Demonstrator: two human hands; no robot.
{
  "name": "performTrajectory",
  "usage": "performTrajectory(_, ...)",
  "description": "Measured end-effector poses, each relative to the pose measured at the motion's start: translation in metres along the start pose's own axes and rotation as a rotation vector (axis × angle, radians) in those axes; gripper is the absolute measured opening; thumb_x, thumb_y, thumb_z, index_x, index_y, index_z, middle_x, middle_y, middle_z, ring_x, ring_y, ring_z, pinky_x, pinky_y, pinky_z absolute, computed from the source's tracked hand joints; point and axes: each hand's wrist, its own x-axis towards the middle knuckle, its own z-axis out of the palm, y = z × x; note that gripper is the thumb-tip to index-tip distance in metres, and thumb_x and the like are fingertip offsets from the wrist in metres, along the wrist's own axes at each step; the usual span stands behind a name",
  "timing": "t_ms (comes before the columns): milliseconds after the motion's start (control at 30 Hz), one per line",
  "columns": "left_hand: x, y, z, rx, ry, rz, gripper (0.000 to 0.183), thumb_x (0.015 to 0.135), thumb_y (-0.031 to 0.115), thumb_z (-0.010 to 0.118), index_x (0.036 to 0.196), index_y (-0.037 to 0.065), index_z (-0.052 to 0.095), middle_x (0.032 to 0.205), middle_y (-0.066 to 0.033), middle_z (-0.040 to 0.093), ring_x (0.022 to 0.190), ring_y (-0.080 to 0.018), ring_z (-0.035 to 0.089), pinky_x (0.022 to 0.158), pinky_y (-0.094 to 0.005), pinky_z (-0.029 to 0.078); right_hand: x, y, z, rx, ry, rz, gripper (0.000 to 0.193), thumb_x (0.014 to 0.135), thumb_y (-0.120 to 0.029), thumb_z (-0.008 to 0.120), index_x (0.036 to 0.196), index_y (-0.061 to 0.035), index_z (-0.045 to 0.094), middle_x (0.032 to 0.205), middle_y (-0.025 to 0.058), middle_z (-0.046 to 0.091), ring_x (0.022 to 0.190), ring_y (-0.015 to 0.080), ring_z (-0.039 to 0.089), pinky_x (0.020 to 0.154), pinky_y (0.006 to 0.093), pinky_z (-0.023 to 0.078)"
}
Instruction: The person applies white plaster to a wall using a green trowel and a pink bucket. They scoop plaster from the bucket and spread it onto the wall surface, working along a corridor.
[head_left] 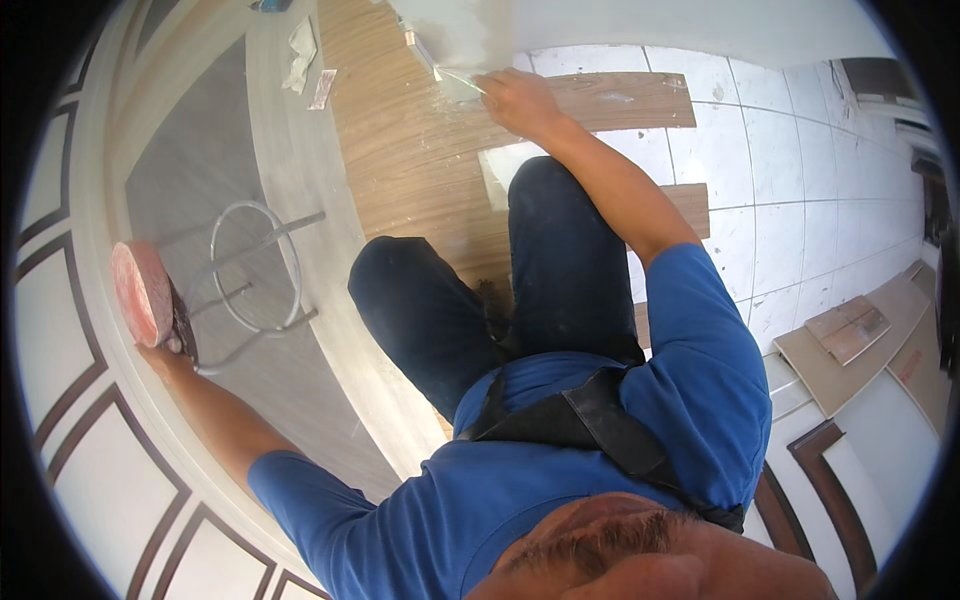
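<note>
Right hand [520,103]: fingers pinched on pale strip [462,79]; narrow grip could slip; left hand [168,359] at red stool [140,290], cannot tell if closed; leaning could tip it.

White-tiled floor [780,165], pale wall [690,25]

Pass btwn L hand [168,360] & R hand [518,103]: open lane over wood planks [395,150], approx. from stool-leg tips to R wrist. Stool [140,295], tipped on side, blocks L side; its legs & ring [298,265] jut twd L knee [390,275], so gap there's narrow. R knee [548,185] stands just below R forearm, tight. Wall [690,25] stops reach past R hand & thin tool [462,78]. Room R of R forearm over white tiles [780,165], up to loose boards [850,330], lower R.
</note>
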Motion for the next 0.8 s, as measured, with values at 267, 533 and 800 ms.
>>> performTrajectory(267,-0.007,-0.004,-0.017,0.034,0.059,0.011,0.074,0.100,0.054,0.050,0.158,0.008,0.038,0.159,-0.0183,0.040,0.140,-0.0404,0.046,0.115,-0.0519,0.040,-0.012,-0.013,-0.022,0.115,0.161,0.095,0.027,0.083,-0.014,0.070,0.108,-0.0069,0.074,0.095,0.0081,0.076,0.084,0.0258,0.071,0.067,0.0387,0.058)
performTrajectory(533,-0.018,0.005,-0.003,0.014,0.067,-0.004,0.075,0.103,0.054,0.045,0.159,0.007,0.033,0.162,-0.0181,0.036,0.143,-0.0406,0.043,0.116,-0.0532,0.038,-0.009,-0.003,-0.008,0.061,0.033,0.110,0.027,0.082,-0.013,0.071,0.109,-0.0072,0.074,0.093,0.0069,0.075,0.087,0.0261,0.070,0.074,0.0396,0.058)
performTrajectory(800,-0.037,0.032,0.003,0.059,0.064,-0.078,0.068,0.106,0.048,0.040,0.159,0.006,0.031,0.161,-0.0191,0.035,0.141,-0.0398,0.044,0.115,-0.0521,0.039,-0.020,0.005,-0.012,0.119,0.119,0.046,0.024,0.084,-0.013,0.068,0.107,-0.0077,0.073,0.089,0.0056,0.072,0.088,0.0243,0.069,0.073,0.0385,0.057)
